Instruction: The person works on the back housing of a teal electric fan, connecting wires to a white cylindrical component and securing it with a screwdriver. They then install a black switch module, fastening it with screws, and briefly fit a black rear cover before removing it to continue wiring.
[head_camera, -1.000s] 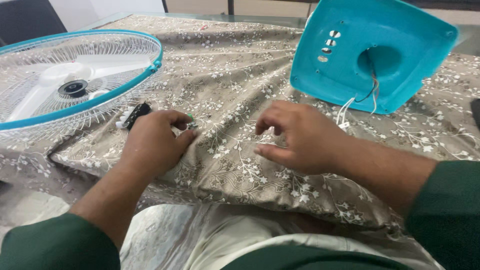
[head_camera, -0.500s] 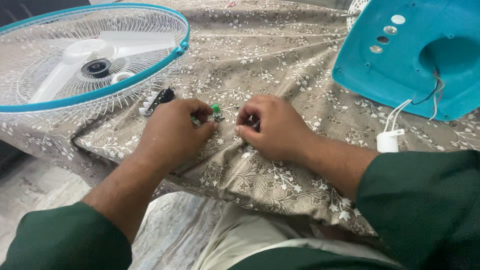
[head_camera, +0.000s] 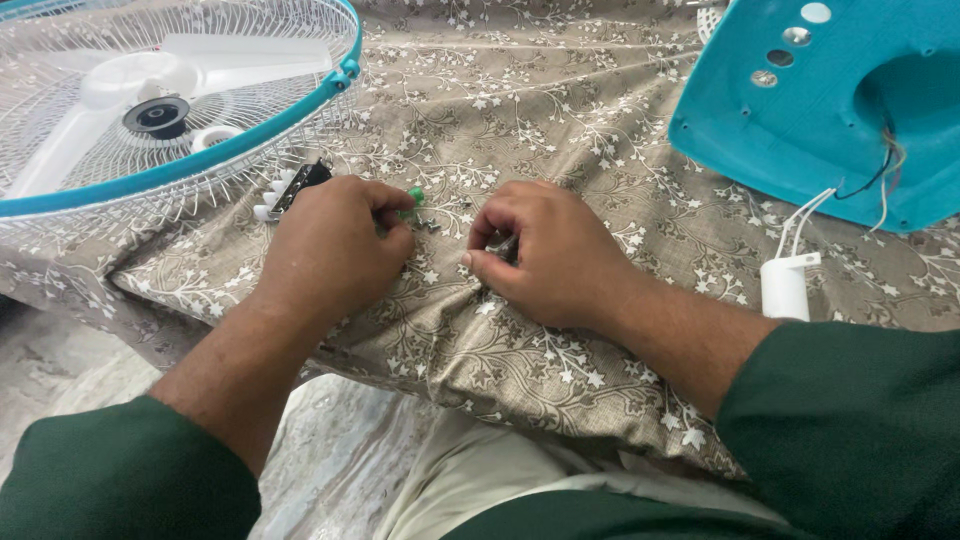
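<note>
My left hand (head_camera: 335, 245) rests on the patterned cloth (head_camera: 560, 110) with its fingers closed around a small green part (head_camera: 413, 197). Close beside it my right hand (head_camera: 545, 255) is curled, pinching a small dark metal piece (head_camera: 503, 244) between thumb and fingers. The two hands sit a few centimetres apart near the front edge of the table. What lies under the palms is hidden.
A teal-rimmed white fan guard with blade hub (head_camera: 160, 110) lies at the left. A black switch block with white buttons (head_camera: 290, 188) sits by its rim. A teal fan housing (head_camera: 850, 110) with wires and a white capacitor (head_camera: 785, 285) lies at the right.
Both hands have come together at the middle of the cloth; the right hand moved left from near the teal housing, and the view has shifted closer.
</note>
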